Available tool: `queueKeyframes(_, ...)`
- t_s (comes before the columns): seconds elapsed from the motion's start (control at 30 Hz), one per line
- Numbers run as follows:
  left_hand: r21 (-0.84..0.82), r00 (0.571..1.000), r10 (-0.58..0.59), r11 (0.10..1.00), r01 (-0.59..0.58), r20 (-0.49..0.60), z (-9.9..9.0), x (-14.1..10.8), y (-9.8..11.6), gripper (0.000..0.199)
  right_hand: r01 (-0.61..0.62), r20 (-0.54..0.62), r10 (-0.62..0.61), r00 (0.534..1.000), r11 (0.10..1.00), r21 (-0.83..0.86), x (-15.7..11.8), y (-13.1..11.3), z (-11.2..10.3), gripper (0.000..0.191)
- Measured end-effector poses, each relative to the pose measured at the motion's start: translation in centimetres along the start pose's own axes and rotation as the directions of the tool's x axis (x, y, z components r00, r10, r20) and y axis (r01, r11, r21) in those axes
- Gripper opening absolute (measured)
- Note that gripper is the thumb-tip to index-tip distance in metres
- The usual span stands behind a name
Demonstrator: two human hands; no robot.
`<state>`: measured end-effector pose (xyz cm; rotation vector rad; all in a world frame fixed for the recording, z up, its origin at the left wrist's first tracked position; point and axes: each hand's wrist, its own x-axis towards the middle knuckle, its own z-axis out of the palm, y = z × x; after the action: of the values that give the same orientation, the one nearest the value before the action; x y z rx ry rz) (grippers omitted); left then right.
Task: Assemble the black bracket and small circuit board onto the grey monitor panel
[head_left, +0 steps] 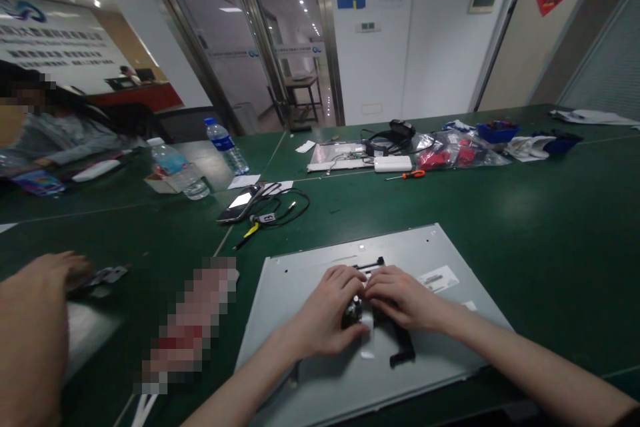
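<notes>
A flat grey metal panel [310, 280], like the back of a display, lies in front of me on the table. My left hand [330, 310] curls over its middle, fingers and thumb around a small dark part with shiny metal bits [355, 308]. Close against it, my right hand [400, 297] has its fingers bent together at the same spot; what they pinch is hidden. A black ribbon-like strip [401, 343] runs out from beneath my right hand towards me. Between the hands a pale strip of tape [367, 337] shows. A white label [439, 279] is stuck on the panel to the right.
Another person's hand [35, 320] reaches in at the left. Beyond the panel lie a phone [240, 203], a coiled black cable [300, 213] and an orange screwdriver [413, 175]. Water bottles [180, 170] stand farther left; a bag of red parts [465, 155] lies at the back.
</notes>
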<state>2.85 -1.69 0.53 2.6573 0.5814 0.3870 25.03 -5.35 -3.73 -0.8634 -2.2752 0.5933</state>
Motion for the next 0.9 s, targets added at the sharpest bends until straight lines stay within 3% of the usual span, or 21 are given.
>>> queueKeyframes(0.67, 0.049, 1.0, 0.019, 0.999, -0.02, 0.014, 0.7, -0.3, -0.2, 0.047, -0.005, 0.038, 0.005, 0.999, 1.0, 0.009, -0.1, -0.4, 0.2, 0.014)
queueKeyframes(0.9, 0.05, 0.999, 0.026, 0.998, -0.027, 0.02, 0.7, -0.2, -0.2, 0.051, -0.023, 0.104, 0.031, 0.994, 0.997, -0.07, -0.4, -1.4, -0.4, 0.042)
